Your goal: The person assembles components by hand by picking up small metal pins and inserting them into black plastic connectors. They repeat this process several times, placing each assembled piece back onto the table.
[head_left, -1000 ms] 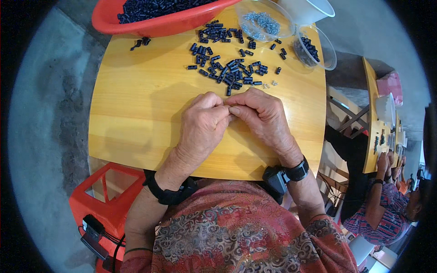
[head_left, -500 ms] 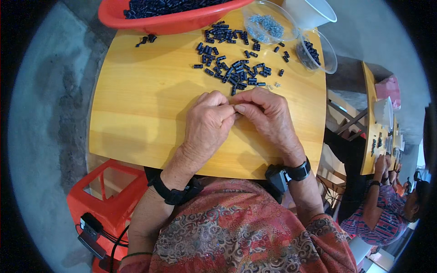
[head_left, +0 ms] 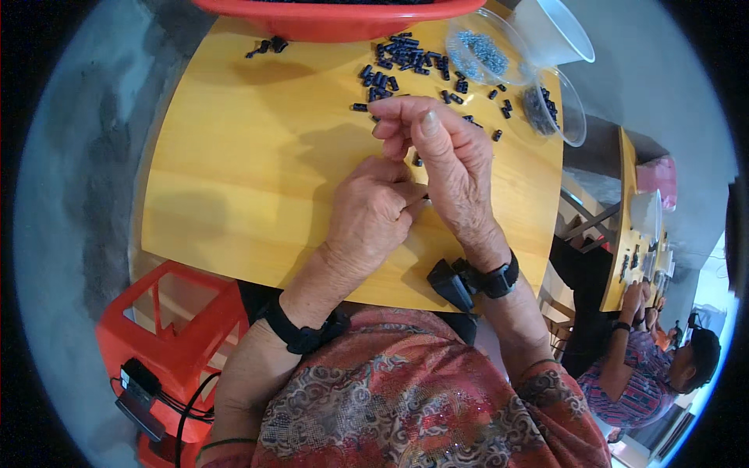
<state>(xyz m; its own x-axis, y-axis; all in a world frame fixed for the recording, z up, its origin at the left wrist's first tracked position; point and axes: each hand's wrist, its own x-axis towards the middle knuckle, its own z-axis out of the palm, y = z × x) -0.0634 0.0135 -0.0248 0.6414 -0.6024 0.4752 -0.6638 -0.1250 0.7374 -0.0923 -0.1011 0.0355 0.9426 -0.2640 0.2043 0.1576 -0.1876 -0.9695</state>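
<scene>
My left hand (head_left: pixel 370 209) is closed over the yellow table, thumb and fingers pinched together. At its fingertips shows the end of a small black piece (head_left: pixel 426 197), mostly hidden by the fingers. My right hand (head_left: pixel 452 160) is raised above and beside it, fingers bent, the thumb apart from them and nothing seen between. Beyond the hands lies a loose spread of small black cylindrical plastic pieces (head_left: pixel 407 54), partly covered by the right hand. One black piece (head_left: pixel 417 159) is visible in the gap between my hands.
A red basin (head_left: pixel 343 23) of black parts stands at the far edge. Clear tubs hold small silvery parts (head_left: pixel 480 54) and black pieces (head_left: pixel 542 109), near a white bucket (head_left: pixel 552 31). A red stool (head_left: pixel 168 335) is at left; another person (head_left: pixel 640 374) works at a table at right.
My right hand has come away from the left one and lifted, its fingers parting. My left hand keeps its pinch. The view has shifted, so the table things sit higher and farther right.
</scene>
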